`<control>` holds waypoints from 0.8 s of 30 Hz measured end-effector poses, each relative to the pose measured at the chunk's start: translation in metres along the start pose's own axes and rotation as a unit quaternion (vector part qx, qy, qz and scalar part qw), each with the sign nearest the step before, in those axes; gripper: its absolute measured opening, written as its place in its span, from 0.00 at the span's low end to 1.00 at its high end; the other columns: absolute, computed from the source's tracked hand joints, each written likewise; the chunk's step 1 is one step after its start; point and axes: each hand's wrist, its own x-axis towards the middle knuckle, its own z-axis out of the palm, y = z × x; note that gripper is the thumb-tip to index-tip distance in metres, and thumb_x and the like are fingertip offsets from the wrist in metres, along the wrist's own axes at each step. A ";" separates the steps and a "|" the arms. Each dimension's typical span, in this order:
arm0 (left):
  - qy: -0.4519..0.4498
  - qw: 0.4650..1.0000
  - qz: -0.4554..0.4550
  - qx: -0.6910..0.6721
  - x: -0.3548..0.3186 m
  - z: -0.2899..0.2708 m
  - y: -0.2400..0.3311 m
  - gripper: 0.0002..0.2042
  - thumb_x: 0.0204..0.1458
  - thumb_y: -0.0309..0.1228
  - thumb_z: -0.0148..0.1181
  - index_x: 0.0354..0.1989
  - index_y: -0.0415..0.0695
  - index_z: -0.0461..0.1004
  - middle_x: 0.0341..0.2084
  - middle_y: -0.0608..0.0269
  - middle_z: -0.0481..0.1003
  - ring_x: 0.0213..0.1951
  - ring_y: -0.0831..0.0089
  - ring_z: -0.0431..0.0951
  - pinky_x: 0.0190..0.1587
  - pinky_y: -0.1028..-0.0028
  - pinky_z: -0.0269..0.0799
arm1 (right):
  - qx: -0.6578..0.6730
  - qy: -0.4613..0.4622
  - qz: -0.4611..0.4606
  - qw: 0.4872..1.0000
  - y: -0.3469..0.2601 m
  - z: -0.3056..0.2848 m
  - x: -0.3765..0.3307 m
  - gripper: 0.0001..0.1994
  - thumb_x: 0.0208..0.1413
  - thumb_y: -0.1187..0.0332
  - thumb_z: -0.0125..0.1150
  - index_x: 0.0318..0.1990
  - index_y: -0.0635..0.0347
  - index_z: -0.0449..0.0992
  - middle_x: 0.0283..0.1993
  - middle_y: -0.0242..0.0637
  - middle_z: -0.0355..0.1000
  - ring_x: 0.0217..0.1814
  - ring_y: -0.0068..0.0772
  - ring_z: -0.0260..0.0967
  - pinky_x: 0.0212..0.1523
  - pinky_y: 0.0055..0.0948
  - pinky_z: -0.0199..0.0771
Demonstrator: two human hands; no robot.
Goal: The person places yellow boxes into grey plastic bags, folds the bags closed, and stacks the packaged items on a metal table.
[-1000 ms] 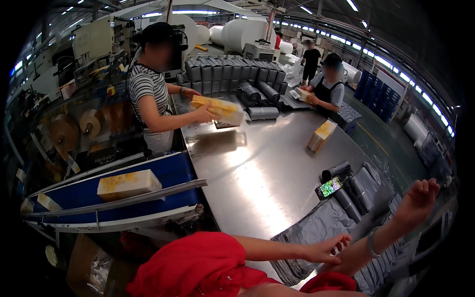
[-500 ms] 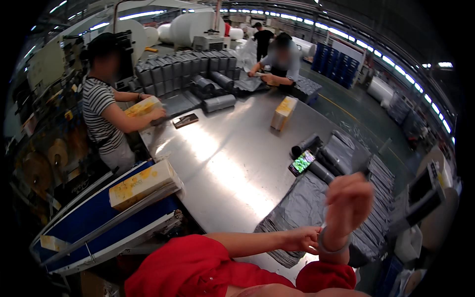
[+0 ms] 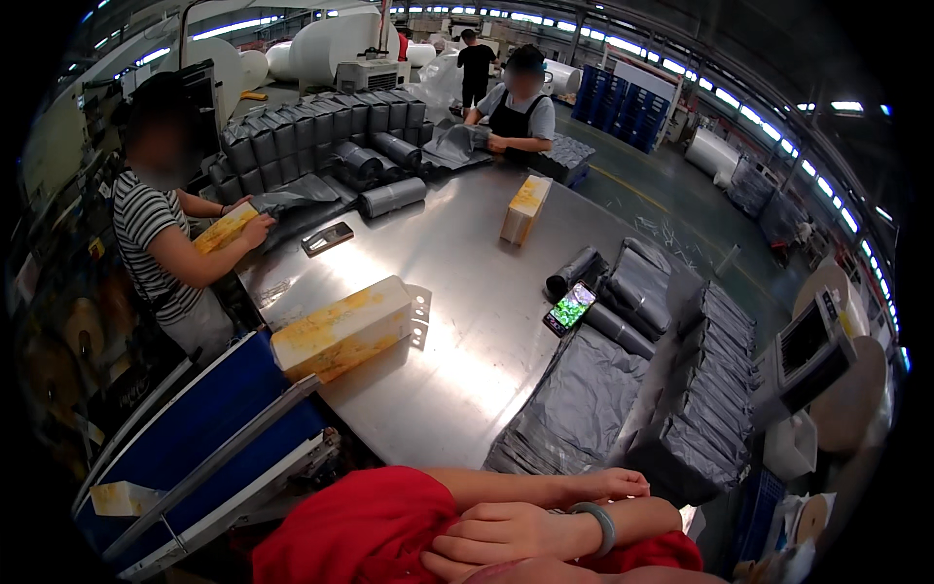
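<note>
Bags of flat grey plastic (image 3: 574, 399) lie in a pile on the near right corner of our shiny metal table (image 3: 452, 365), just beyond our left hand (image 3: 615, 484). Whether its knuckles touch the pile's near edge, we cannot tell. Our arms are crossed low in front of us. The left hand lies by our right forearm (image 3: 647, 519), fingers loosely bent; its underside is hidden, so we cannot tell if it grips. Our right hand (image 3: 511, 535), with a pale bracelet (image 3: 605, 529) at the wrist, rests spread on our red sleeve (image 3: 360, 511), farther from the pile. A lit phone (image 3: 569, 309) lies at the pile's far edge, beside grey rolls (image 3: 620, 331).

Half a second ago our right hand was raised in front of the pile; now it is down and the pile is in plain sight. A long white-and-yellow box (image 3: 345, 326), then on the blue conveyor (image 3: 214, 438), has slid largely onto the table. At the left, a co-worker in stripes (image 3: 161, 229) now holds another yellow box (image 3: 226, 229) against grey plastic. Across the table, a co-worker in an apron (image 3: 516, 117), earlier bent forward, has straightened up.
</note>
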 end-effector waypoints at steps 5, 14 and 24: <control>-0.070 0.992 0.056 0.085 -0.037 0.002 0.014 0.11 0.58 0.39 0.51 0.37 0.45 0.64 0.33 0.69 0.68 0.36 0.85 0.67 0.37 0.82 0.64 | 0.022 -0.010 0.004 1.000 -0.001 0.003 -0.002 0.13 0.45 0.69 0.50 0.38 0.63 0.72 0.31 0.34 0.68 0.31 0.27 0.66 0.31 0.22 0.64; 0.010 0.997 0.045 0.063 -0.037 0.002 0.010 0.11 0.59 0.40 0.48 0.36 0.45 0.63 0.32 0.70 0.64 0.35 0.83 0.63 0.39 0.79 0.60 | 0.050 -0.035 -0.021 0.998 -0.003 0.010 0.015 0.11 0.48 0.66 0.47 0.36 0.62 0.70 0.29 0.35 0.65 0.30 0.29 0.63 0.32 0.25 0.63; 0.021 0.995 0.048 0.084 -0.038 0.012 0.015 0.14 0.57 0.40 0.52 0.43 0.44 0.65 0.39 0.67 0.66 0.41 0.82 0.66 0.44 0.76 0.65 | -0.054 0.021 -0.047 0.997 -0.036 0.000 0.024 0.11 0.51 0.63 0.44 0.32 0.61 0.68 0.27 0.36 0.63 0.28 0.32 0.61 0.32 0.28 0.61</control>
